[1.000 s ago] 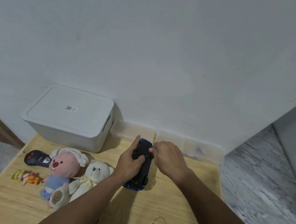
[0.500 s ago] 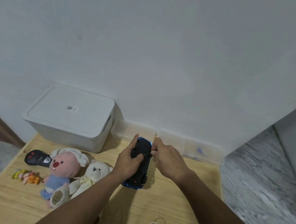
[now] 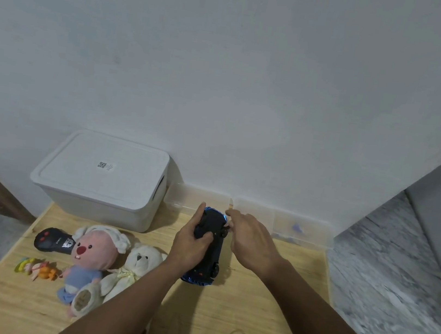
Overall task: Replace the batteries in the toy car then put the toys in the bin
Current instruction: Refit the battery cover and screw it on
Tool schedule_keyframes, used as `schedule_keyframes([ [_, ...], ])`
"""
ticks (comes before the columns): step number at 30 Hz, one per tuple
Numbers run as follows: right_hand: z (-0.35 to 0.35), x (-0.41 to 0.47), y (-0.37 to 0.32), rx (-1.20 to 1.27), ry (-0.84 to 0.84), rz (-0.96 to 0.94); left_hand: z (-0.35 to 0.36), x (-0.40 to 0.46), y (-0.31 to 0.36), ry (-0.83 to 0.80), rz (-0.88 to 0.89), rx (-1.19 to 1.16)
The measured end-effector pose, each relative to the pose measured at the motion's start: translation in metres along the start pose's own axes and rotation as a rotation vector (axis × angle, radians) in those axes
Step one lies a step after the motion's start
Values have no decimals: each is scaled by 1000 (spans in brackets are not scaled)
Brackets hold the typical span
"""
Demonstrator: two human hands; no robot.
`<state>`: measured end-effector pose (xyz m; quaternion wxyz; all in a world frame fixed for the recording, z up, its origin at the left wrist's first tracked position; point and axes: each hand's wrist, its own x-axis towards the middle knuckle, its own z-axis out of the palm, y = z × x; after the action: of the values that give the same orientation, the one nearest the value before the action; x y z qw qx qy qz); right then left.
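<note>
You have one view only, head-worn, wide-angle, so nothing is shared with a second camera. It looks forward and down from above the wooden tabletop (image 3: 262,321), facing the white wall (image 3: 228,68), which fills the upper half of the frame. Your forearms come in from the bottom edge; left hand (image 3: 192,241) and right hand (image 3: 252,240) sit near centre, close to the lens. Lidded white bin (image 3: 103,178) lies at the far left by the wall. Edges bend with lens distortion.

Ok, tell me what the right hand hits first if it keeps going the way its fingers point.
Probably the clear plastic tray against the wall, just beyond the right hand fingertips; depth is unclear.
</note>
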<state>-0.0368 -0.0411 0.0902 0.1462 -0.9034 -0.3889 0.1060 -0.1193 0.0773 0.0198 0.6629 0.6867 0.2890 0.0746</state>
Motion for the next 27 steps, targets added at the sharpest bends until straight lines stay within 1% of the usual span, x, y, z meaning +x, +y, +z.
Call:
schedule_keyframes([
  [4, -2, 1, 1, 52, 55, 39, 0, -1, 1, -9, -7, -16],
  [7, -3, 4, 3, 31, 121, 77, 1, -2, 2, -17, -9, -29],
  [9, -2, 4, 5, 18, 194, 54, 2, -2, 2, -12, -17, -39],
  [11, 0, 4, 7, 12, 226, 26, 2, -1, 2, -4, -22, -44],
  [15, -1, 4, 7, -31, 179, 36, 0, 1, 1, 3, -27, -36],
  [20, -7, 5, 6, -102, 173, 49, -1, 0, -1, -3, -26, -19],
  [23, -8, 4, 5, -159, 139, 75, 0, -1, -2, 2, -25, -9],
  [27, -7, 1, 2, -170, 119, 101, 1, 0, -1, -2, -21, -13],
])
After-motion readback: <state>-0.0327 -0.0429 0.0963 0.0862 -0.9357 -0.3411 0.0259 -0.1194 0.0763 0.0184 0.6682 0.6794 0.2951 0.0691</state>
